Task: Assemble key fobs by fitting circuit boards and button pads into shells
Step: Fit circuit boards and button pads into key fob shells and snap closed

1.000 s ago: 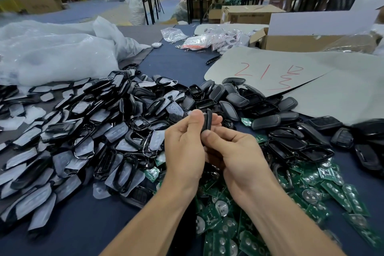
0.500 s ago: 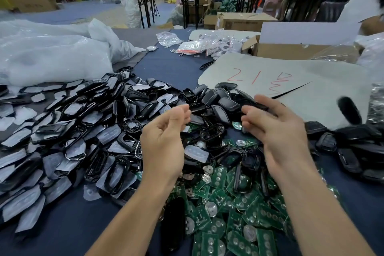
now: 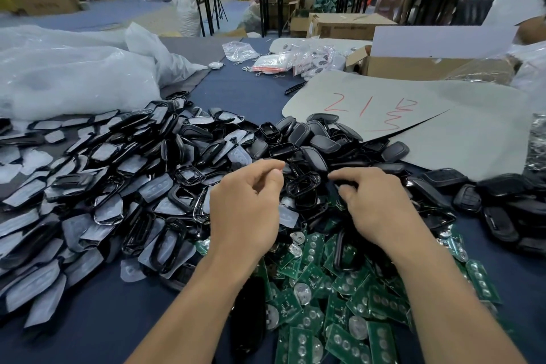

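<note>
Parts laid out for key-fob assembly on a dark blue table [image 3: 254, 94]. The stock is sorted into three loose heaps, apparently so that each part lies within arm's reach. Black shell frames [image 3: 183, 177], many with pale button pads [image 3: 159, 186] seated in them, fill the left. Solid black shells [image 3: 320, 139] lie in the middle, toward the far side. Green circuit boards [image 3: 348, 284] lie near and to the right.

Both hands hover where the heaps meet, probably choosing the next part. The left hand [image 3: 245, 210] has loosely curled fingers, thumb near forefinger, and holds nothing that can be seen. The right hand [image 3: 378, 210] curls its fingertips down onto a dark piece among the shells; whether it has a grip cannot be told.

Containers stand on the far side. An open cardboard box [image 3: 413, 68] is at far right, its contents hidden. Small clear bags [image 3: 240, 50] at far centre hold items too small to identify. A large, soft white plastic bag [image 3: 74, 83] lies at far left, its contents unclear.
</note>
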